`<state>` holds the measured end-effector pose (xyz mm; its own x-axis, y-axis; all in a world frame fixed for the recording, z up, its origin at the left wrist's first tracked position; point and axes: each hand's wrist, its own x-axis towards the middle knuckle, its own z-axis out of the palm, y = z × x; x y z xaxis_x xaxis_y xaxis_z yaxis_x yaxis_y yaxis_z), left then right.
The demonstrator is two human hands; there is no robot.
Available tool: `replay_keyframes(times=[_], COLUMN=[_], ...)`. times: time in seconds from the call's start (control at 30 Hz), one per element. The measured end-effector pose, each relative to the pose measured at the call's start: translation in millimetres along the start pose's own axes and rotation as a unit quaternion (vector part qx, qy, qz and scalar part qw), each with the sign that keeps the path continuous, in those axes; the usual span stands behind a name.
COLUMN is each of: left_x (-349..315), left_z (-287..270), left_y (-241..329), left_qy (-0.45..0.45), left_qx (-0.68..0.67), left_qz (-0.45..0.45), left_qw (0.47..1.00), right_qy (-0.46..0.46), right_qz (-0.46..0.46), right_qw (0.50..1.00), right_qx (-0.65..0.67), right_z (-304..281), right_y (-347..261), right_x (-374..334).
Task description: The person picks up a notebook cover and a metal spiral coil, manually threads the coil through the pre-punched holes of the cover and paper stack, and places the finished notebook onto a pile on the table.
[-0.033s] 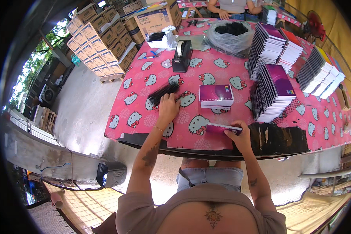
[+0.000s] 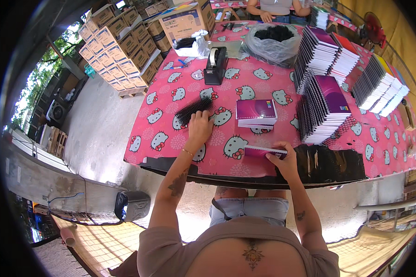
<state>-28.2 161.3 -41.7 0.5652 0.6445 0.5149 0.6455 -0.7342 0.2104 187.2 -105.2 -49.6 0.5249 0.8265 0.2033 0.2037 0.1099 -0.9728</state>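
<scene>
On the left part of the table my left hand (image 2: 199,125) rests with bent fingers closed at the near edge of a bunch of black binding coils (image 2: 192,111). How many coils it grips is hidden. By the table's front edge my right hand (image 2: 285,159) holds a purple notebook (image 2: 256,153) by its right end, thumb on the cover and fingers behind. The notebook tilts, its edge with punched holes facing away. Beyond it lies a short stack of purple notebooks (image 2: 255,111). A taller stack of coil-bound purple notebooks (image 2: 326,108) stands to its right.
A black tape dispenser (image 2: 216,67) stands behind the coils. Farther back are a plastic bag of black coils (image 2: 272,44) and a large carton (image 2: 187,23). More notebook stacks (image 2: 381,85) fill the right side. Another person's hand (image 2: 266,17) rests at the far edge.
</scene>
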Motion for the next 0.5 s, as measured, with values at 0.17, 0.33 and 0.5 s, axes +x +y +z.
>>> replay_keyframes(times=[0.17, 0.33, 0.5], left_x=[-13, -42, -65], left_z=[-2, -62, -66], left_y=[23, 95, 110], left_qy=[-0.031, -0.095, -0.045], left_qx=[-0.152, -0.292, -0.348], left_qz=[0.008, 0.018, 0.013], left_qw=[0.988, 0.952, 0.937], right_qy=[-0.066, -0.080, -0.077], right_qz=[0.015, 0.048, 0.074], right_qw=[0.997, 0.994, 0.991], right_qx=[0.037, 0.063, 0.080], right_z=[-4, -9, -4], right_y=[-2, -2, -5], right_x=[2, -2, -1])
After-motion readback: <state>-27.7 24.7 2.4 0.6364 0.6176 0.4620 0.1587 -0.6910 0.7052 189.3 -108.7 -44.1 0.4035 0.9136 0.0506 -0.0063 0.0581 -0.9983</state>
